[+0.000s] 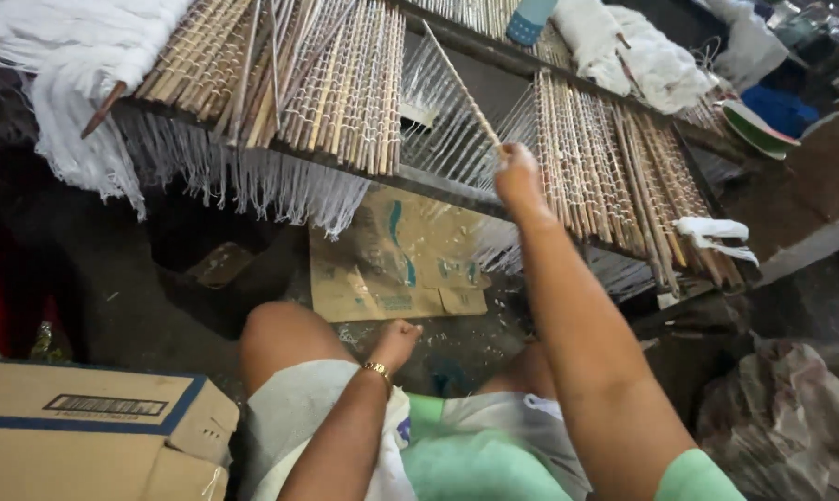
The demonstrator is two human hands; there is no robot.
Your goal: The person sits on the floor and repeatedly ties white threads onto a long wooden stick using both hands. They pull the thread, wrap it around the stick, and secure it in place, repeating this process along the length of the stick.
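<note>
Nearest you, a tan carton (85, 431) with blue stripe and white barcode label sits lower left. Your right hand (515, 174) fingers pinch a bamboo stick (461, 83) over the rack (457, 190); your left hand (396, 339) is fisted above flattened printed cardboard (396, 255).

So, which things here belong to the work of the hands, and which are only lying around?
In use:
- thin bamboo stick, pinched in the right hand
- rows of bamboo sticks with white strings on the frame
- left hand, closed in a fist, resting near the knee

Lying about:
- flattened brown cardboard
- brown cardboard box
- white cloth bundle
</note>
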